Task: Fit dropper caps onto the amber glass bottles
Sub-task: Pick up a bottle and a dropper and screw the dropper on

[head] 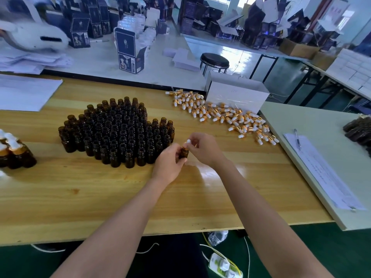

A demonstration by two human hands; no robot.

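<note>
My left hand (169, 161) grips one amber glass bottle (183, 153) just above the wooden table (100, 187). My right hand (202, 148) pinches a dropper cap (188, 141) with a white bulb on top of that bottle's neck. A dense cluster of several open amber bottles (118, 131) stands left of my hands. Behind my right hand a heap of loose dropper caps (226, 115) with gold collars and white bulbs spreads over the table. Capped bottles (14, 150) stand at the far left edge.
An open white box (236, 95) sits behind the cap heap. White paper sheets (24, 93) lie at the back left. On a paler side table to the right lie a paper form (325, 173) and a pen (297, 138). A black stool (214, 60) stands beyond.
</note>
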